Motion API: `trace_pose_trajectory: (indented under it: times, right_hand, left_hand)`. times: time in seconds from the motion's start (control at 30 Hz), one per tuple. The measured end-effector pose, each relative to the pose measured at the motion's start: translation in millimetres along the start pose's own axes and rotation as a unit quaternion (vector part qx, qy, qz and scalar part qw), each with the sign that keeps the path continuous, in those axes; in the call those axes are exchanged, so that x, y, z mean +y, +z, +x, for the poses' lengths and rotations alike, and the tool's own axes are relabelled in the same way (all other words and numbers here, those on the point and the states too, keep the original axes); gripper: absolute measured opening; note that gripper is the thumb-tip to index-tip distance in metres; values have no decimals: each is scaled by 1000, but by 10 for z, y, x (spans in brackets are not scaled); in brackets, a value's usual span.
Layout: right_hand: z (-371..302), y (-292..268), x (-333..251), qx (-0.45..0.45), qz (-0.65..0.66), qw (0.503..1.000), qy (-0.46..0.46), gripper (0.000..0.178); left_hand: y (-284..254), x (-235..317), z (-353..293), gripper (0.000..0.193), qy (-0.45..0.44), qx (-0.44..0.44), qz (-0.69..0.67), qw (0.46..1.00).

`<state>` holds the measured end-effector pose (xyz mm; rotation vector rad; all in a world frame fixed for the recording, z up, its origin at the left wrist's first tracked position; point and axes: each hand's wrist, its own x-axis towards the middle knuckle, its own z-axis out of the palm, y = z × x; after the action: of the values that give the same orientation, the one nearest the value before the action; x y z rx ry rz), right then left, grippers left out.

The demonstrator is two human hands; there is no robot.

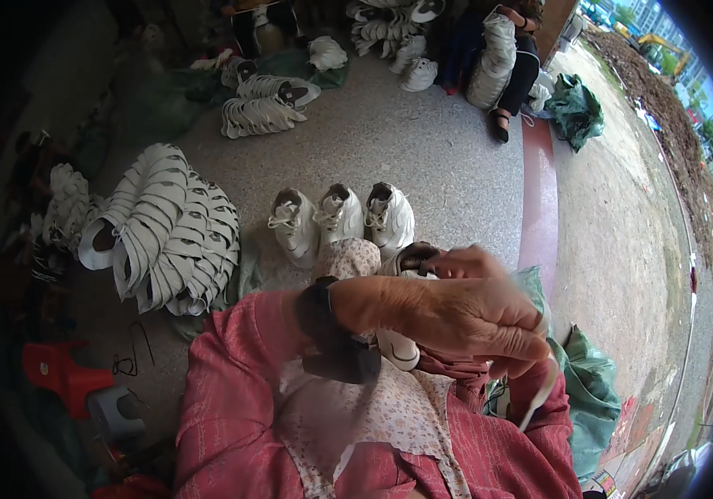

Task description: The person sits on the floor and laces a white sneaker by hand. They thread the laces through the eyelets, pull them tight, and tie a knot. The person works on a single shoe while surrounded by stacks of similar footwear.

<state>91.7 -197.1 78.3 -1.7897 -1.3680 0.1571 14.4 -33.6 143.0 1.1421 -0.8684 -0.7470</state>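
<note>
My left hand (464, 320), with a black band at the wrist, reaches across to the right in front of my body. Its thumb and fingers pinch a white shoelace (546, 391) whose end hangs down. Under that arm, a white shoe (399, 349) rests at my lap, largely covered by the forearm; its dark opening shows above the wrist. Blurred fingers of what looks like my right hand (474, 261) are behind the left hand, close to the shoe's opening. What they hold is hidden.
Three laced white shoes (340, 214) stand in a row ahead. Nested white shoe uppers (177, 233) are stacked at left, with more piles (265, 106) farther off. A red stool (57, 374) is at lower left, green sacks (585, 382) at right. Another person (518, 66) sits at the back.
</note>
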Motion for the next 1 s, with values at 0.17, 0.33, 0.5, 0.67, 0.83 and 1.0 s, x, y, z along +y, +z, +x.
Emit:
trace_pose_trajectory:
  times: [0.17,0.33,0.5,0.67,0.83,1.0]
  right_hand:
    - [-133,243,-276,33,215,918,331,26]
    - [-372,234,302,257,366,856,260,15]
    - [-1308,-36,793,458,309,787,276,24]
    - [-2003,-2,908,531,295,701,373,33]
    - [-2325,276,1027,580,342,619,404,35]
    - [-2389,373,1246,658,514,405,373,28]
  left_hand:
    - [-132,87,-101,25,39,33,17,999]
    - [-229,-12,-752,34,178,178,60,966]
    - [-299,-351,-1820,47,156,508,64,845]
    - [-243,-1075,-2601,45,50,675,-58,734]
    - [-336,-1617,-2809,40,-263,667,1,697]
    - [-471,-1407,-2272,28,-401,514,286,703]
